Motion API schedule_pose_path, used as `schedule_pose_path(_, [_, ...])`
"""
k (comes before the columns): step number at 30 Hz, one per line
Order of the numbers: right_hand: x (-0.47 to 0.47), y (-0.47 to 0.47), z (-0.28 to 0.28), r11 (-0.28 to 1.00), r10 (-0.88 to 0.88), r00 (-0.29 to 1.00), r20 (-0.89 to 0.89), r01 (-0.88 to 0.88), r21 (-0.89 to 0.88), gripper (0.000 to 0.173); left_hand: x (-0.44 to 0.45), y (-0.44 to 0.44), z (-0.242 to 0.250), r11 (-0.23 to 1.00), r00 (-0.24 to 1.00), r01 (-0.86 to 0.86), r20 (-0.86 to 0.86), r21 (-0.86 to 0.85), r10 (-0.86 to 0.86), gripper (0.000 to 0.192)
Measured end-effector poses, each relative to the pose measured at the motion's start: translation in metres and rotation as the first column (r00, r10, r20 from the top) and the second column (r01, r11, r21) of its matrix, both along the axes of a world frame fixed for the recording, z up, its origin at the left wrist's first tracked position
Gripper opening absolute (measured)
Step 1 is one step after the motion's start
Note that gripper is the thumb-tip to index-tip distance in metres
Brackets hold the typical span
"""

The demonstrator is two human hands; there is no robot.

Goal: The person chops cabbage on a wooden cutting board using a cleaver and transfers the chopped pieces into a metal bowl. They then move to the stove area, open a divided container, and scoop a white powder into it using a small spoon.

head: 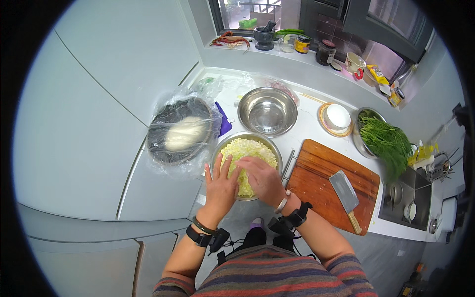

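Note:
A steel bowl (279, 157) holds a heap of finely chopped pale yellow-green vegetable (256, 148), probably cabbage. My left hand (221, 185) is over the bowl's near left rim, palm down with fingers spread and small bits stuck to them. My right hand (264, 182) is over the near right of the heap, its fingers bent and bunched. Its fingertips meet or nearly meet the left index finger. No object shows in either hand, though the right palm is hidden. Directly behind the bowl stands another steel bowl (268, 111) with nothing visible inside.
Dough (187, 133) lies in a dark basin under plastic film (159, 163). A cleaver (345, 191) rests on the wooden cutting board (311, 174). Leafy greens (386, 141) overhang their bowl near the sink (421, 200). A white bowl (338, 117) sits on plates. Jars and a mortar (264, 39) line the windowsill.

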State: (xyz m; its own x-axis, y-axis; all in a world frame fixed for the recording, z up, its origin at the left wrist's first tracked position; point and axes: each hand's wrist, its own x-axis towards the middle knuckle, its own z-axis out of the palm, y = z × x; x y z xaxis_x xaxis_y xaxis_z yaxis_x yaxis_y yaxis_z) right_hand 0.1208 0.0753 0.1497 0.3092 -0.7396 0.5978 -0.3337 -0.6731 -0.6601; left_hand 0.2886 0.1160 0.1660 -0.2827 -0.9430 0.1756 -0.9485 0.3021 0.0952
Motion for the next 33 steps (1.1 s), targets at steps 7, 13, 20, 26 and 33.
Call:
schedule_pose_path(7, [-0.002,-0.015,-0.011,0.977,-0.134,0.96,-0.247,0.17,0.128,0.031,0.004,0.005,-0.003,0.995,0.995,0.092,0.032,-0.035,-0.091,0.055])
schedule_pose_path(13, [0.001,-0.018,-0.027,0.998,-0.015,0.953,-0.302,-0.004,-0.063,0.026,0.005,0.013,-0.01,0.988,0.984,0.131,0.109,0.075,-0.139,0.058])
schedule_pose_path(20, [0.001,-0.025,-0.022,0.915,0.061,0.989,-0.134,-0.002,0.402,0.021,0.017,0.014,-0.016,0.972,0.969,0.222,0.094,0.083,-0.229,0.058])
schedule_pose_path(26, [0.035,-0.029,-0.016,0.961,0.236,0.969,-0.067,-0.222,0.166,0.018,0.005,0.019,-0.016,0.934,0.922,0.32,0.174,0.162,-0.346,0.051])
schedule_pose_path(33, [0.008,-0.054,-0.033,0.955,-0.002,0.988,-0.153,0.048,0.293,0.014,0.012,0.028,-0.013,0.908,0.916,0.395,0.008,0.141,-0.4,0.048])
